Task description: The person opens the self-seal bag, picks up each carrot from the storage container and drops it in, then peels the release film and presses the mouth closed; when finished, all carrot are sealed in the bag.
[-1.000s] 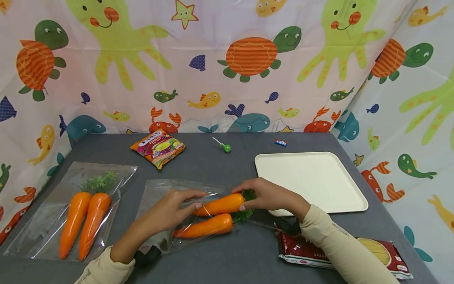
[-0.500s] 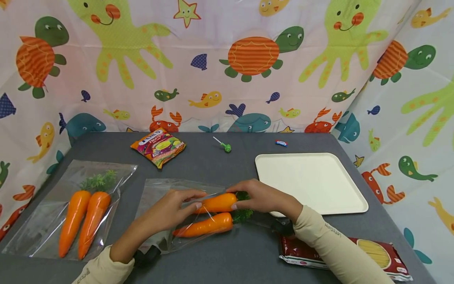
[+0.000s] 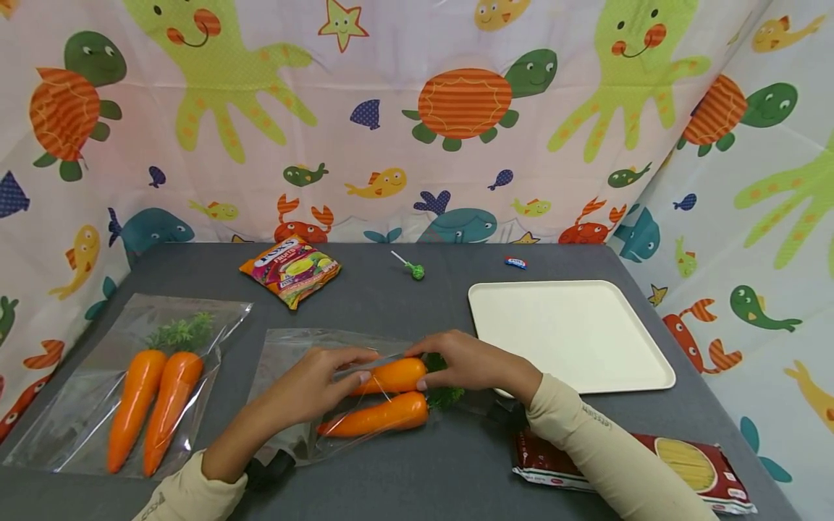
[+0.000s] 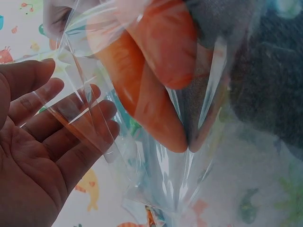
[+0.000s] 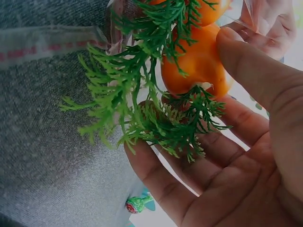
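My right hand [image 3: 478, 365] holds the upper of two orange toy carrots, the far carrot [image 3: 396, 376], by its leafy end. In the right wrist view the thumb presses on this carrot [image 5: 191, 61], with the fingers behind its green leaves [image 5: 165, 123]. The near carrot [image 3: 381, 415] lies alongside, tip pointing left. Both carrots extend into a clear plastic bag [image 3: 287, 347] on the table, and their leaves stick out at its right end. My left hand [image 3: 316, 383] is at the bag, its loosely extended fingers [image 4: 71, 151] showing through the film in the left wrist view.
Another clear bag [image 3: 78, 420] with two carrots lies at the left. Behind are a candy packet [image 3: 291, 271], a green lollipop [image 3: 415, 271] and a small blue wrapped sweet [image 3: 515, 263]. A cream tray [image 3: 573, 336] and a spaghetti packet [image 3: 691, 463] are at the right.
My right hand has moved left, pushing the far carrot deeper into the bag, so the two carrots' tops now sit nearly level. My left hand has stayed in place.
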A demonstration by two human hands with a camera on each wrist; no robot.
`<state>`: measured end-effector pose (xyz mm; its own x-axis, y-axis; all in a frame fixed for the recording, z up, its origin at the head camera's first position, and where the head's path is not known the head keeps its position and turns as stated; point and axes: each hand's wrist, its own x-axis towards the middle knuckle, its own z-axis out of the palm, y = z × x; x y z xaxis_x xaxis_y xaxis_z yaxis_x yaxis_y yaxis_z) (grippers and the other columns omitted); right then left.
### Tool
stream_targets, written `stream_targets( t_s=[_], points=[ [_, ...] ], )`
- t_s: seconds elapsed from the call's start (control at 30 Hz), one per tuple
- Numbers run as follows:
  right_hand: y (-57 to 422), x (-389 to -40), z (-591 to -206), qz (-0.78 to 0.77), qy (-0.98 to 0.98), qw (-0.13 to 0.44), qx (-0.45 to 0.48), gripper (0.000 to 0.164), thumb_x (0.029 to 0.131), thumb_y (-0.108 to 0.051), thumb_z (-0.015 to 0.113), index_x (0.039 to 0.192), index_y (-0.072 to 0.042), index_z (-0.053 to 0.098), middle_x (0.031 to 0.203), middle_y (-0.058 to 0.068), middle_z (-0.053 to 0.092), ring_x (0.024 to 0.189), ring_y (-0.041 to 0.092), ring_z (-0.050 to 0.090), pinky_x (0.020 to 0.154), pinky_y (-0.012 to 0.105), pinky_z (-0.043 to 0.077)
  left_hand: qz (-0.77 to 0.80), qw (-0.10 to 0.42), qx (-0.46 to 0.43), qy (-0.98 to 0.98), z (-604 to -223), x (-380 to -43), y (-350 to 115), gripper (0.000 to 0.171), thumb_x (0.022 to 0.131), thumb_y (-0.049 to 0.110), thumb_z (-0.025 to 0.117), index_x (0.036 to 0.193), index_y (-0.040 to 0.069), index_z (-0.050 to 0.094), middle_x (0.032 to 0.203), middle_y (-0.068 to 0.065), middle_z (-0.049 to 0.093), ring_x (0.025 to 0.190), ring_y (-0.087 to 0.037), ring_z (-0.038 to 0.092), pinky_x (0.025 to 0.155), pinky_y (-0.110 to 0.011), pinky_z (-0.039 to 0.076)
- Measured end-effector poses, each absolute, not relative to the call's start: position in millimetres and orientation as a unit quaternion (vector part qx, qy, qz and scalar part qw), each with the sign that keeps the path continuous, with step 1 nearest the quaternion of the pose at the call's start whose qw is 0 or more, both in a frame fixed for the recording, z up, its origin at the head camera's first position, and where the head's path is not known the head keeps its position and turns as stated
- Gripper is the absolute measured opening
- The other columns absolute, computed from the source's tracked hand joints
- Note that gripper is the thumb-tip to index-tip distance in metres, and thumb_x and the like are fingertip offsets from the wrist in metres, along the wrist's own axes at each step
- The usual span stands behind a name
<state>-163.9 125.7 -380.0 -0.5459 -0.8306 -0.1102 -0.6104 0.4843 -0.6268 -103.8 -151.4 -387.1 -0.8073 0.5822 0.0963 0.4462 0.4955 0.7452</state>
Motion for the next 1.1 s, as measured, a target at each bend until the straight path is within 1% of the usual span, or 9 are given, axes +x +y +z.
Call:
stream_targets(
  t_s=[0.17,0.33,0.5,0.63,0.7,0.8,0.87,0.97,1.1],
  points=[
    [127.4,-161.3,-378.6,-0.279,0.835,0.206,-0.426,0.048,0.09,-0.025,0.073,0.134,-0.01,0.059,0.13,0.001,0.06,0.119,0.015,0.055,0.101,0.036,0.045,0.407,0.087,0.3,0.858,-386.7,-103.7,-150.7,0.037,0.1,0.024,0.057,0.132,0.004,0.059,0.13,-0.009,0.061,0.116,-0.027,0.06,0.094,-0.045,0.05],
    [131.2,-158.1,-378.0,-0.312,0.827,0.202,-0.421,0.044,0.092,-0.018,0.07,0.133,-0.007,0.06,0.13,0.006,0.06,0.12,0.02,0.056,0.099,0.039,0.047,0.411,0.093,0.3,0.855,-387.0,-103.7,-149.4,0.036,0.1,0.021,0.058,0.131,0.003,0.059,0.13,-0.011,0.061,0.115,-0.026,0.061,0.092,-0.043,0.051],
    [136.4,-151.4,-372.1,-0.342,0.825,0.167,-0.418,0.035,0.096,-0.022,0.064,0.128,-0.008,0.063,0.125,0.004,0.063,0.116,0.02,0.058,0.097,0.044,0.048,0.404,0.091,0.3,0.86,-388.0,-103.4,-148.3,0.036,0.1,0.022,0.059,0.131,0.005,0.06,0.128,-0.009,0.062,0.112,-0.021,0.063,0.091,-0.042,0.052],
    [142.0,-137.6,-366.3,-0.36,0.84,0.116,-0.39,0.029,0.099,-0.023,0.061,0.122,-0.007,0.066,0.117,0.002,0.067,0.105,0.014,0.061,0.09,0.045,0.051,0.4,0.09,0.297,0.863,-388.8,-102.8,-147.6,0.036,0.1,0.023,0.059,0.132,0.007,0.06,0.128,-0.007,0.063,0.111,-0.019,0.063,0.091,-0.042,0.052],
    [144.7,-128.6,-365.1,-0.361,0.854,0.093,-0.363,0.026,0.099,-0.024,0.06,0.117,-0.007,0.068,0.109,-0.001,0.068,0.096,0.01,0.063,0.084,0.04,0.054,0.398,0.089,0.298,0.863,-389.2,-102.5,-147.1,0.036,0.1,0.023,0.059,0.132,0.007,0.06,0.127,-0.007,0.063,0.11,-0.019,0.063,0.09,-0.041,0.052],
    [148.0,-114.7,-364.5,-0.36,0.873,0.074,-0.321,0.022,0.098,-0.025,0.061,0.109,-0.008,0.071,0.097,-0.005,0.069,0.081,0.005,0.063,0.074,0.031,0.055,0.397,0.087,0.302,0.862,-390.0,-102.1,-146.9,0.036,0.1,0.023,0.059,0.132,0.007,0.06,0.126,-0.007,0.064,0.107,-0.017,0.064,0.089,-0.039,0.053],
    [150.5,-107.0,-364.9,-0.363,0.877,0.08,-0.303,0.022,0.099,-0.026,0.061,0.105,-0.009,0.072,0.093,-0.005,0.07,0.074,0.004,0.061,0.069,0.027,0.054,0.398,0.085,0.306,0.861,-390.8,-102.1,-146.9,0.036,0.1,0.023,0.059,0.132,0.008,0.06,0.125,-0.007,0.064,0.106,-0.016,0.065,0.089,-0.039,0.053],
    [152.6,-96.5,-365.4,-0.378,0.868,0.103,-0.304,0.021,0.099,-0.03,0.059,0.092,-0.014,0.072,0.079,-0.005,0.068,0.062,0.005,0.057,0.058,0.024,0.05,0.398,0.084,0.306,0.861,-390.9,-101.8,-147.6,0.036,0.1,0.025,0.058,0.132,0.01,0.06,0.124,-0.006,0.065,0.104,-0.015,0.065,0.088,-0.039,0.054],
    [151.8,-84.3,-367.5,-0.395,0.85,0.155,-0.313,0.032,0.1,-0.034,0.056,0.076,-0.016,0.068,0.064,-0.006,0.063,0.053,0.007,0.054,0.05,0.024,0.046,0.395,0.083,0.301,0.864,-389.5,-101.0,-147.3,0.036,0.1,0.026,0.058,0.132,0.01,0.06,0.124,-0.006,0.065,0.105,-0.016,0.065,0.089,-0.041,0.053]
  ],
)
